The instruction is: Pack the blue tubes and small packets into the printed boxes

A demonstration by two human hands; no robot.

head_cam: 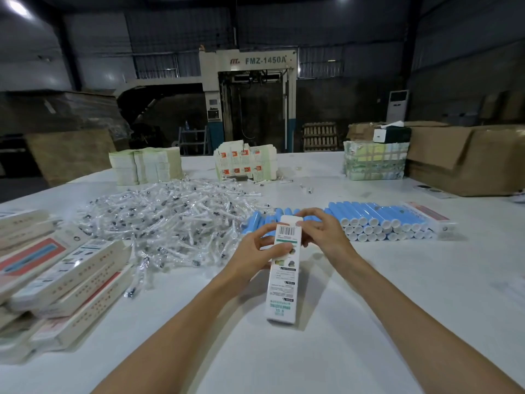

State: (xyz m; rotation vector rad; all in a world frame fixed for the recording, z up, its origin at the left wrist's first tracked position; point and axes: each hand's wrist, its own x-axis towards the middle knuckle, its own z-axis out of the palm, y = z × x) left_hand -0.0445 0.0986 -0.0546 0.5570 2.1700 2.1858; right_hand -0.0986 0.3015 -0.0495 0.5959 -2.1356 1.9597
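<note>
Printed box [284, 268] up off the desk [369, 308], gripped in both hands.

Nearest, between the forearms: the box's lower end, tilted down toward the desk. Held midway by the left hand [255, 251], fingers curled round the left edge, thumb across the printed face. Pinched at the far, barcode end by the right hand [321, 231], fingertips bent over the top flap. Off to the left, a box stack [65, 280] lying flat. Just beyond the hands, blue tubes [377, 220] in rows, white caps facing this way, stretching right. Left of those, a heap of small packets [170, 220]. Farther back, flat box blanks [244, 163], a taped bundle [373, 160], a brown carton [466, 157]. Behind it all, a machine [255, 95] marked FMZ-1450A.
</note>
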